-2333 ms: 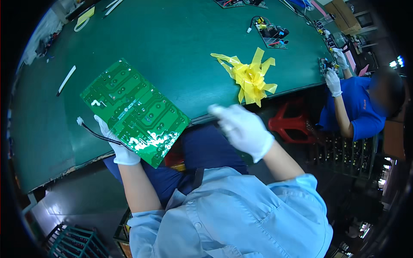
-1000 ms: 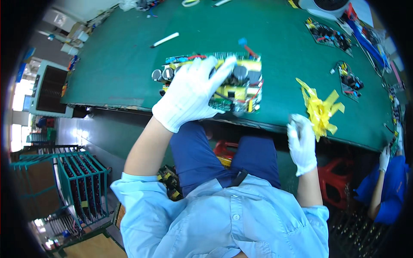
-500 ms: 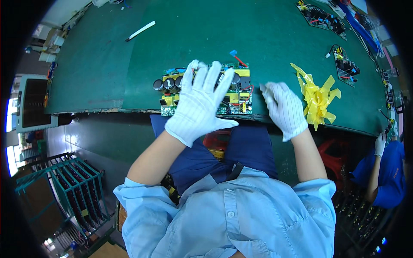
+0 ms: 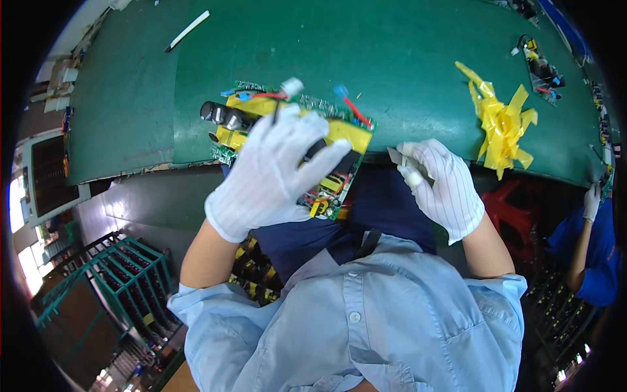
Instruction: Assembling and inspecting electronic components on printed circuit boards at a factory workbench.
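My left hand (image 4: 264, 176), in a white striped glove, grips a green circuit board (image 4: 349, 135) from above. Yellow tape, black cylindrical capacitors (image 4: 225, 116) and short wires with connectors cover the board. It sits askew at the table's front edge, its near right corner jutting out over my lap. My palm and fingers hide the board's middle. To the right of it, my gloved right hand (image 4: 447, 186) pinches a small flat grey blade-like piece (image 4: 394, 155) between thumb and fingertips, apart from the board.
Crumpled yellow tape strips (image 4: 499, 124) lie on the green table (image 4: 405, 59) right of my right hand. A smaller circuit board (image 4: 543, 72) is farther right. A white stick (image 4: 188, 30) lies far left. A red stool (image 4: 513, 209) and another person's gloved hand (image 4: 592, 202) are at right.
The board has turned clockwise and shifted left and toward me, its near right corner now past the table edge. My left hand moved with it; my right hand moved slightly right and nearer.
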### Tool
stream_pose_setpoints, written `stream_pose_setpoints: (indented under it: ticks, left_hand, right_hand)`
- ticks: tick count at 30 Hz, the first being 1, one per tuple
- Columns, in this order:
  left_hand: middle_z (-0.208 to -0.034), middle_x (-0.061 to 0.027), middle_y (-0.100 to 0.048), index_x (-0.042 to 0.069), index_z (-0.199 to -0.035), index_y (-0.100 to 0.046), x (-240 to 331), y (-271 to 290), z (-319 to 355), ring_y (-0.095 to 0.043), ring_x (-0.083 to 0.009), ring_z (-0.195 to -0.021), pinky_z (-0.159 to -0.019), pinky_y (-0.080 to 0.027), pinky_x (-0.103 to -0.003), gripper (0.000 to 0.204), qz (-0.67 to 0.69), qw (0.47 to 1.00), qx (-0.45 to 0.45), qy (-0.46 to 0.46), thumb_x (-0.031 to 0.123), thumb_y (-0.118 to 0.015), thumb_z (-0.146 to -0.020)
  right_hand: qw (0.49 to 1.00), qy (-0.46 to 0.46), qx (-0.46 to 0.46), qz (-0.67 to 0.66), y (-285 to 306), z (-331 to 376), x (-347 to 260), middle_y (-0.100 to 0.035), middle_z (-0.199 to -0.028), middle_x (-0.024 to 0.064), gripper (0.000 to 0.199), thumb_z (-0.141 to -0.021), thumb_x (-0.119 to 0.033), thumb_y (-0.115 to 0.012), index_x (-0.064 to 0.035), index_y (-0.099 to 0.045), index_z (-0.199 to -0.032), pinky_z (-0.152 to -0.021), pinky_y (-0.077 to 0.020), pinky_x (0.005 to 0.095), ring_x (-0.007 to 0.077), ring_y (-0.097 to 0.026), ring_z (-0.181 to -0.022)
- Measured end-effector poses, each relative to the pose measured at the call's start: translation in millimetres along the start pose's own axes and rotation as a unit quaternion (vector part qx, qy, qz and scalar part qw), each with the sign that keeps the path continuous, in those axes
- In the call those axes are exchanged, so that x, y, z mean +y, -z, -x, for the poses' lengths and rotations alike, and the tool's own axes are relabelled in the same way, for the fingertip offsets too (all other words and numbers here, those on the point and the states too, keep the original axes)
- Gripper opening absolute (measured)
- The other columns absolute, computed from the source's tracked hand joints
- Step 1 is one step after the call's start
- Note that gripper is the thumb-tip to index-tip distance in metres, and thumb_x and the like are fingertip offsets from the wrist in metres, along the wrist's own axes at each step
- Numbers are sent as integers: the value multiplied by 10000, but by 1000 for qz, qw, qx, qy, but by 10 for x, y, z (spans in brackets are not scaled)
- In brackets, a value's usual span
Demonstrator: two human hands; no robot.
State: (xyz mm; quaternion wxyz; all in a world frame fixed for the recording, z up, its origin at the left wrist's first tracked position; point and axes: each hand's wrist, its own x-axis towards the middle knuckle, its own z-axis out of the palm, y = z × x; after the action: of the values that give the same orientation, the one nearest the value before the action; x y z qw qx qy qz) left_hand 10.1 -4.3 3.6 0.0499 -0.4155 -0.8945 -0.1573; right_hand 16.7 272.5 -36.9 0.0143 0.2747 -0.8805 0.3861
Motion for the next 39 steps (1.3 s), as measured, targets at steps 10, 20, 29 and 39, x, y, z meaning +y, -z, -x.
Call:
stream_pose_setpoints:
  ticks: [10, 20, 29, 39]
  left_hand:
    - [-1234, -161, -500, 49, -1288, -464, 91, -280, -158, -498, -372, -1152, -975, -356, -514, 845, 14, 997, 33, 70, 255, -804, -542]
    - [-1084, -102, -628, 77, -1103, -587, 20, -563, -223, -571, -291, -1020, -908, -395, -424, 324, -46, 969, 178, 166, 154, -676, -801]
    - [-1049, -96, -635, 81, -1072, -594, 13, -555, -237, -581, -287, -993, -904, -401, -416, 313, -46, 969, 176, 166, 151, -698, -785]
    - [-1024, -98, -643, 73, -1049, -600, 2, -607, -242, -588, -286, -975, -898, -395, -413, 294, -61, 968, 187, 153, 152, -699, -783]
  right_hand:
    - [994, -49, 37, 87, -184, 2, -52, -595, -842, 109, 233, -818, -113, -621, -48, -564, -1034, -581, -486, 384, 300, -604, -727]
    - [991, -60, -21, 118, -320, -147, -74, -560, -841, 106, 232, -804, -110, -625, -71, -604, -1032, -572, -487, 393, 304, -600, -726]
    - [984, -93, -35, 147, -344, -159, -154, -547, -819, 100, 149, -826, -112, -598, -95, -608, -974, -549, -483, 395, 300, -598, -685]
    - [952, 95, -10, 292, -269, -381, 221, -521, -794, 46, 289, -773, -121, -549, -111, -566, -1061, -472, -455, 330, 189, -572, -631]
